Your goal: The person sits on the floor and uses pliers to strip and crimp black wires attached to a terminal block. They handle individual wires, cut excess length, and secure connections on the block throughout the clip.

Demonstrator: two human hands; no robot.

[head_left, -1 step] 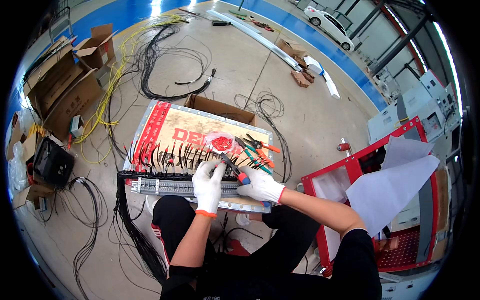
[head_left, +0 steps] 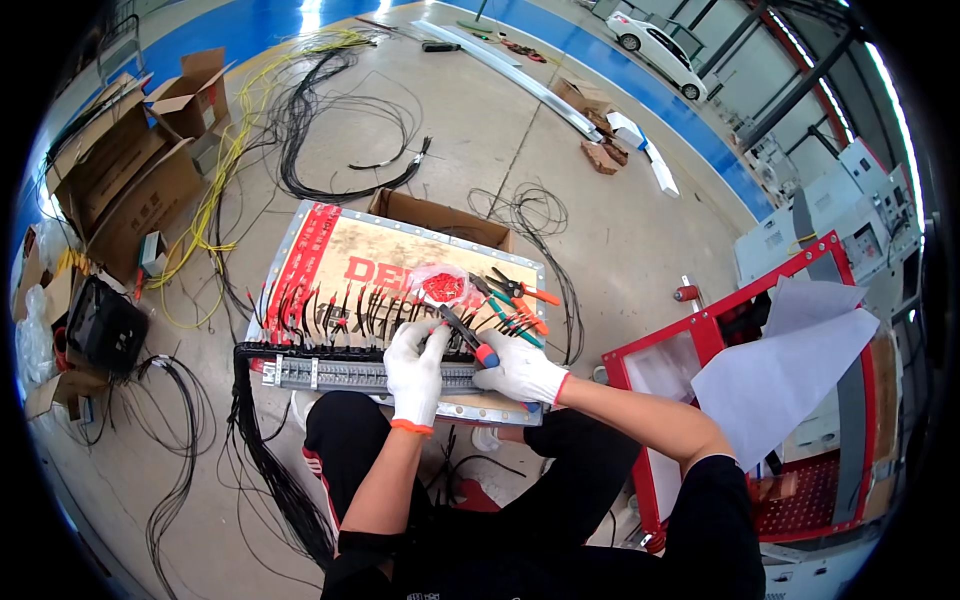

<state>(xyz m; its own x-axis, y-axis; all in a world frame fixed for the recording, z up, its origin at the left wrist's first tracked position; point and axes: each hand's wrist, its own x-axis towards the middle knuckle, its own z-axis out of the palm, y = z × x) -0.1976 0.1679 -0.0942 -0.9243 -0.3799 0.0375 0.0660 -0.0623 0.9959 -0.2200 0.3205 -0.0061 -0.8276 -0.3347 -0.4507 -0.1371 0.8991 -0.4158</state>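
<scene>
My left hand point(head_left: 414, 365), in a white glove, has thumb and fingers pinched together on what looks like a wire end, mostly hidden by the glove. Close beside it, my right hand point(head_left: 522, 369), also gloved, is closed round pliers point(head_left: 461, 330) with red and blue handles; their jaws point at the left fingertips. A row of black wires point(head_left: 318, 318) with red ends stands up from a dark wire bundle point(head_left: 310, 351). In front of it lies a grey terminal strip point(head_left: 335, 374). Past the pliers sits a clear bag of small red terminals point(head_left: 441, 288).
A printed box point(head_left: 375, 235) serves as worktop. Orange-handled wire strippers point(head_left: 520, 289) lie at its right. Black cable point(head_left: 268, 480) hangs off its left side. Cartons point(head_left: 135, 190) and yellow cable point(head_left: 235, 160) lie left on the floor. A red metal frame point(head_left: 705, 340) with paper stands right.
</scene>
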